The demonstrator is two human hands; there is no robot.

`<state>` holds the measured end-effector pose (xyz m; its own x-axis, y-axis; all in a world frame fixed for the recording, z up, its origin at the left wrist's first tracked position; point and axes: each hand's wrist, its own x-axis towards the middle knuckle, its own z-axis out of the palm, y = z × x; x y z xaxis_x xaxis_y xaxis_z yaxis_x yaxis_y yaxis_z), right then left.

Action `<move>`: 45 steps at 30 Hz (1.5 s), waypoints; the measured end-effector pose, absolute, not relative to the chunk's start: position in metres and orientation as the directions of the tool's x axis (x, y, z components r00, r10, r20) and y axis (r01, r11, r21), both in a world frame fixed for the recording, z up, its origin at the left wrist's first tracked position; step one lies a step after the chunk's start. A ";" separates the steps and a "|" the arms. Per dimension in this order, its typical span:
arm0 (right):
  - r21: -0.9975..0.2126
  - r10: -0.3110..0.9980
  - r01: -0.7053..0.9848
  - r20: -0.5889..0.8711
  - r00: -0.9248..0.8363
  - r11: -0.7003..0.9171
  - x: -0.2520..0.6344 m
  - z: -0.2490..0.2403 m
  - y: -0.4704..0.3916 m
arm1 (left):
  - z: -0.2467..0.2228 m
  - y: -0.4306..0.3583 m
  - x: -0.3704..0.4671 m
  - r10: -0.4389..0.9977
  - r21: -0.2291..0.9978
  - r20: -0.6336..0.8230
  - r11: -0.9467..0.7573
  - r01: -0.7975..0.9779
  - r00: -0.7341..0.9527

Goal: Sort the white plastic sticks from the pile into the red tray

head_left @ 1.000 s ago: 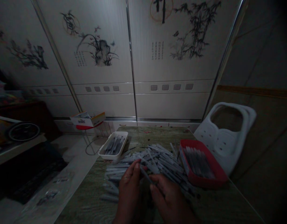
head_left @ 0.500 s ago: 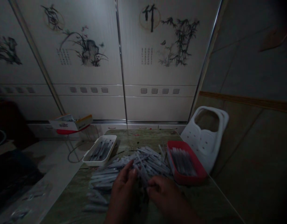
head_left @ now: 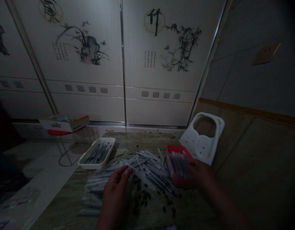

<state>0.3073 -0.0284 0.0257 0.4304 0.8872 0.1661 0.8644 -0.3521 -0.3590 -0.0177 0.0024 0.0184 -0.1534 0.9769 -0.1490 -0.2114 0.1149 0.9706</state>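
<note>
A wide heap of slim, pale translucent pen barrels [head_left: 152, 167] covers the middle of the table. My left hand [head_left: 115, 191] is at the heap's near left side, thumb and forefinger closed together by the barrels; what they pinch is too dark to make out. Over the right rim of the red basket [head_left: 183, 182] is my right hand [head_left: 202, 174], fingers curled; anything in them is hidden. Inside that basket, similar pen barrels [head_left: 179, 163] lie side by side. Several small black pieces [head_left: 145, 196] are scattered in front of the heap.
A white tray [head_left: 90, 166] of dark-tipped pen parts stands at the table's [head_left: 135, 139] left edge. Beyond the right edge is a white plastic chair [head_left: 197, 140]. An open carton [head_left: 63, 124] rests on a red stool to the left. White cabinet doors [head_left: 159, 111] stand behind.
My right hand has moved from the middle of the heap, beside my left hand, to the red basket. The black pieces are now uncovered. The view has shifted slightly.
</note>
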 end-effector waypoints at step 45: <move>-0.239 0.995 0.968 -0.081 0.065 -0.083 0.165 -0.008 -0.045 | -0.001 0.019 -0.043 0.964 0.963 -0.133 0.070 -0.259 -0.232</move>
<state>0.1645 -0.0455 -0.0082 0.0651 0.9946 -0.0813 0.9676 -0.0828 -0.2385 -0.0432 0.0187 -0.0015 -0.2321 0.9636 -0.1329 -0.2589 0.0705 0.9633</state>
